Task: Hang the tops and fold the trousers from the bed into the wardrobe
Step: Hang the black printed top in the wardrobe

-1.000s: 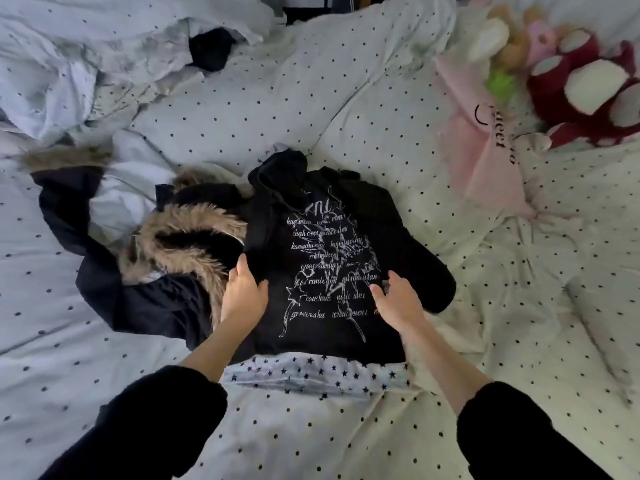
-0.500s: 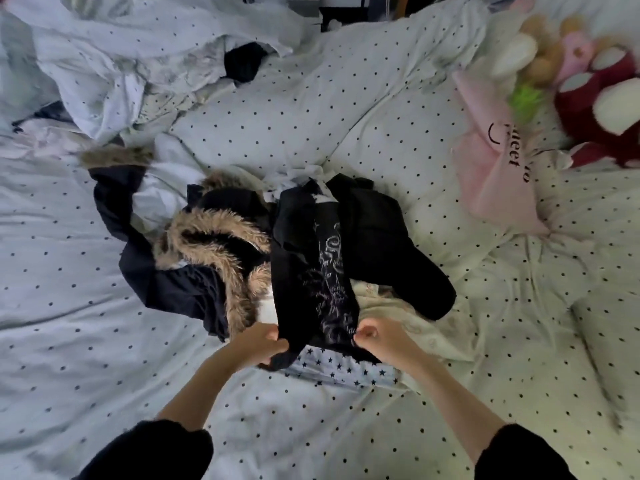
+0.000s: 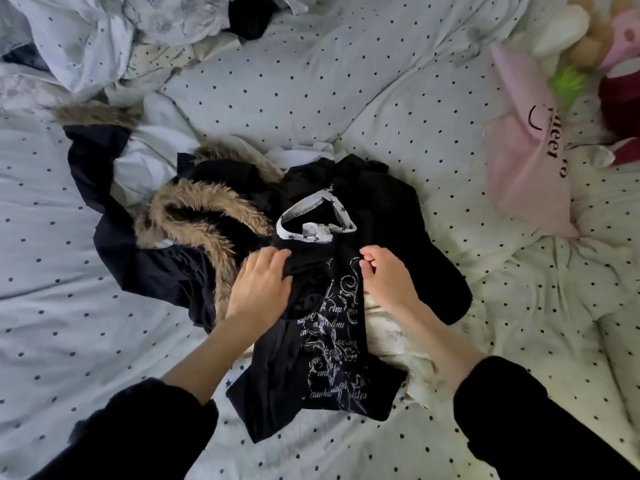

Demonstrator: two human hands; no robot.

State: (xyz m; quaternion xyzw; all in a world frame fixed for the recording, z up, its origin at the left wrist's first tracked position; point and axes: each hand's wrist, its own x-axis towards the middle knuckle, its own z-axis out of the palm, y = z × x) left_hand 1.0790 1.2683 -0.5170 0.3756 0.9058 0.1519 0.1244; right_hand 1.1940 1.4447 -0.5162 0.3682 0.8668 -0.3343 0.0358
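A black top (image 3: pixel 332 341) with a white print lies stretched toward me on the bed, its white star-patterned neckline (image 3: pixel 311 233) at the far end. My left hand (image 3: pixel 259 289) rests on the top's left side just below the neckline, fingers fairly straight. My right hand (image 3: pixel 388 278) pinches the top's right edge with curled fingers. More black fabric (image 3: pixel 415 244) spreads beneath the top to the right. A dark coat with a brown fur trim (image 3: pixel 194 209) lies against the top's left side.
The bed has a white quilt with black dots (image 3: pixel 311 81). A cream garment (image 3: pixel 391 334) shows under my right wrist. Crumpled white clothes (image 3: pixel 104 29) and a black item (image 3: pixel 247 19) lie far left. A pink bag (image 3: pixel 526 161) and plush toys (image 3: pixel 616 64) sit far right.
The black top lay flat, was gathered at its hem and pulled toward me. Both hands have since moved up to just below the neckline, which now shows its white star trim.
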